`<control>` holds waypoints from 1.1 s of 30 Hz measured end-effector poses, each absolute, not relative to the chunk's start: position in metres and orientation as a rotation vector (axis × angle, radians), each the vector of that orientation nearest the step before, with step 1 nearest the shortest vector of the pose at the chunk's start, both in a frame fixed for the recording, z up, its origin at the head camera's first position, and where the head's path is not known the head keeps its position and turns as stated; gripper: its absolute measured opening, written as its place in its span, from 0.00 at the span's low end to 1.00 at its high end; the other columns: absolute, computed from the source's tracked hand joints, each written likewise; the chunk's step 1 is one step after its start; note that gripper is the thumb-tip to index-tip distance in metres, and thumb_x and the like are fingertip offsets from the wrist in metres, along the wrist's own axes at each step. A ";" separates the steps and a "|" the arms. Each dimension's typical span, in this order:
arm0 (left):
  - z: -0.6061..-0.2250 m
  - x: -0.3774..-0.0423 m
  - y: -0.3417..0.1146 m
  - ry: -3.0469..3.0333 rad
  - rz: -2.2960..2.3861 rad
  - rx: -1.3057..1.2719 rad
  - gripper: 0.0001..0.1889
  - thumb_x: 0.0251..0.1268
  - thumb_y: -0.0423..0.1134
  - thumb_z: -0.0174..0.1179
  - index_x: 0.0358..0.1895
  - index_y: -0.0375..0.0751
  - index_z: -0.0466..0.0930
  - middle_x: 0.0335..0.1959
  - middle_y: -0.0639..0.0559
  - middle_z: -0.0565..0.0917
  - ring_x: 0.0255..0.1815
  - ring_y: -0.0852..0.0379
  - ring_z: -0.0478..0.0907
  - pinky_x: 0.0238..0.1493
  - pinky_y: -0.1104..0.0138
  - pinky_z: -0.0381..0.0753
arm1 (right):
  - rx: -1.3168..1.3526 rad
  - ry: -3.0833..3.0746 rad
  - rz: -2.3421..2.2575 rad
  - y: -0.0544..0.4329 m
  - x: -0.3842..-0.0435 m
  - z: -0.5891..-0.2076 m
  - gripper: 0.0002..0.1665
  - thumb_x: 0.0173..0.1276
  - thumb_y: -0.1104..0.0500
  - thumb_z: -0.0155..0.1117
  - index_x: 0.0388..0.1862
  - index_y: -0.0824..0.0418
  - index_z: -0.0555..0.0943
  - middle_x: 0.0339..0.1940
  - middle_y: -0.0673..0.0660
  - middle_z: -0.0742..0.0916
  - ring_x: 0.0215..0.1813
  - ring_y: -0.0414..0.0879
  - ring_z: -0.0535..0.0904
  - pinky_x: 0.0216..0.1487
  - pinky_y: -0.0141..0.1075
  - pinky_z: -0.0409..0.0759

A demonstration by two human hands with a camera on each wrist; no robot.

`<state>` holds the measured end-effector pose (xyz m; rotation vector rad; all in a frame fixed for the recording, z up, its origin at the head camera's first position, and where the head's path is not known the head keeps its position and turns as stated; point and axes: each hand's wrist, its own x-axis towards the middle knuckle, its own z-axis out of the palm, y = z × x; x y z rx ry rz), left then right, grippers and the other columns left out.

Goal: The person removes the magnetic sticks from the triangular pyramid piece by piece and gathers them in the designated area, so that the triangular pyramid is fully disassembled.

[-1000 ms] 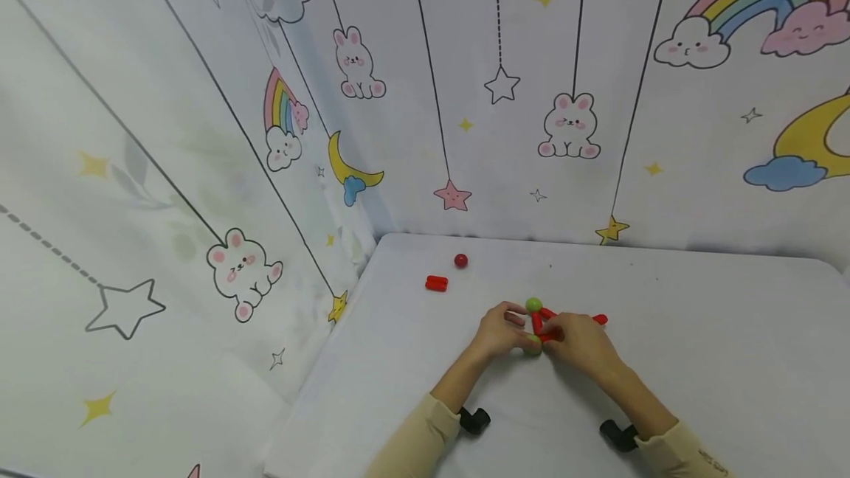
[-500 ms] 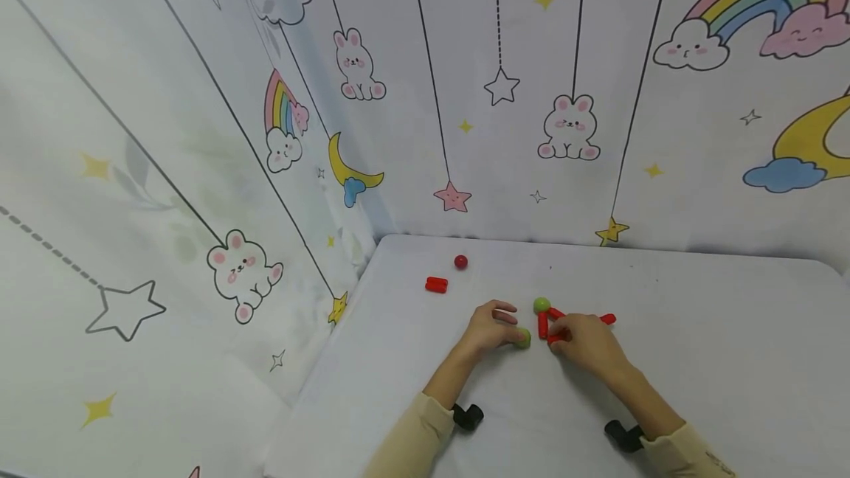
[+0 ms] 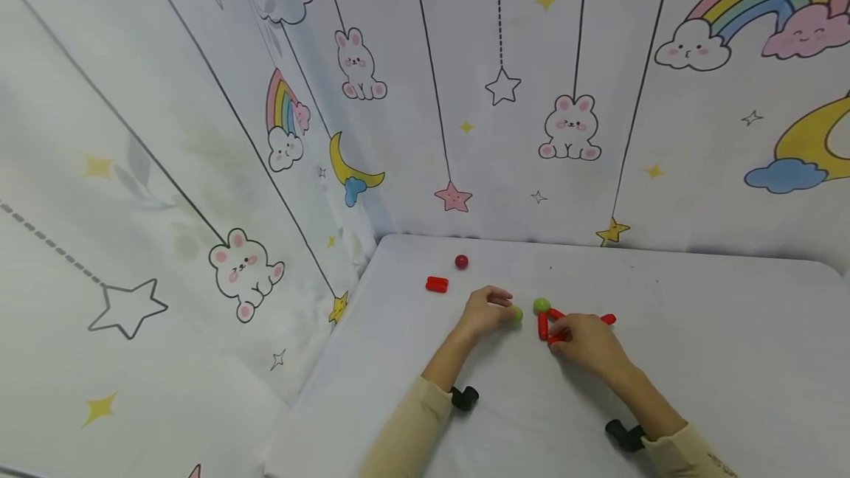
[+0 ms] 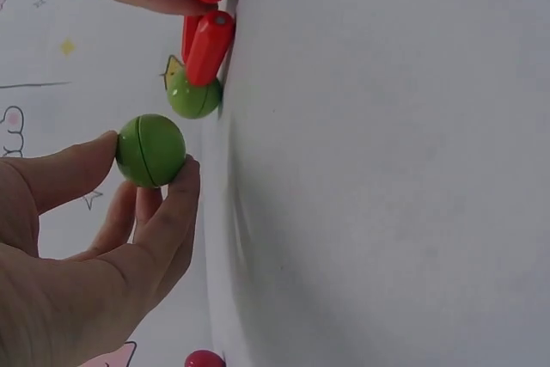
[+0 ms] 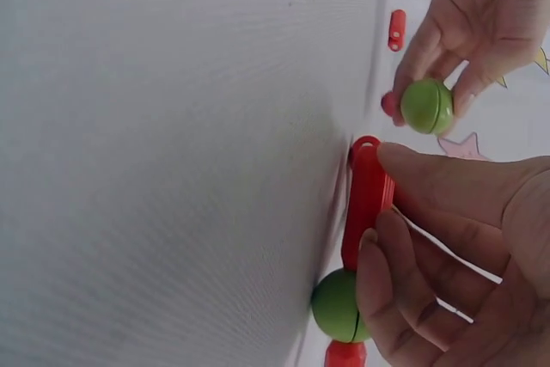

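In the head view my left hand [image 3: 487, 313] pinches a green ball [image 3: 516, 314] between thumb and fingertips. The left wrist view shows this held ball [image 4: 151, 150], with a seam round it, apart from the red rods. My right hand [image 3: 587, 344] grips a red rod [image 5: 365, 204] with its thumb and fingers, at the near side of a joined shape. That shape has a second green ball [image 3: 541, 305] at its far left corner, where two red rods meet, one of them a short upright-lying rod [image 3: 543, 326]. Part of the shape is hidden behind my right hand.
Two red rods [image 3: 437, 285] lie side by side at the back left of the white table [image 3: 717, 360], with a red ball [image 3: 461, 262] just beyond them. Another red rod end [image 3: 608, 319] sticks out past my right hand. A printed curtain [image 3: 412, 94] hangs behind the table.
My left hand has drawn the green ball off to the left, away from the red rods, then farther back. The joined shape and my right hand have shifted slightly right.
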<state>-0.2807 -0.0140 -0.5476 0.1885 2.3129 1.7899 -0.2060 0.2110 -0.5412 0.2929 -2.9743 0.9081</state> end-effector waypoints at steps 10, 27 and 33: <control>-0.537 -0.306 -0.025 2.325 1.856 0.177 0.18 0.63 0.33 0.73 0.55 0.34 0.84 0.45 0.49 0.87 0.45 0.58 0.83 0.49 0.64 0.85 | 0.309 -2.967 0.929 0.212 -0.205 -0.543 0.11 0.58 0.66 0.78 0.41 0.62 0.91 0.34 0.51 0.88 0.35 0.45 0.79 0.35 0.40 0.81; -0.526 -0.342 -0.024 2.505 1.893 0.161 0.19 0.60 0.30 0.74 0.53 0.29 0.83 0.44 0.45 0.87 0.45 0.56 0.85 0.46 0.67 0.83 | 0.304 -2.985 0.881 0.213 -0.204 -0.545 0.10 0.58 0.66 0.77 0.41 0.61 0.91 0.33 0.51 0.87 0.36 0.45 0.78 0.36 0.40 0.80; -0.528 -0.357 -0.023 2.525 1.868 0.143 0.20 0.58 0.31 0.76 0.54 0.33 0.84 0.45 0.45 0.87 0.43 0.57 0.84 0.44 0.69 0.81 | 0.293 -2.986 0.899 0.212 -0.203 -0.544 0.10 0.59 0.66 0.77 0.41 0.61 0.91 0.34 0.51 0.87 0.36 0.46 0.78 0.36 0.40 0.80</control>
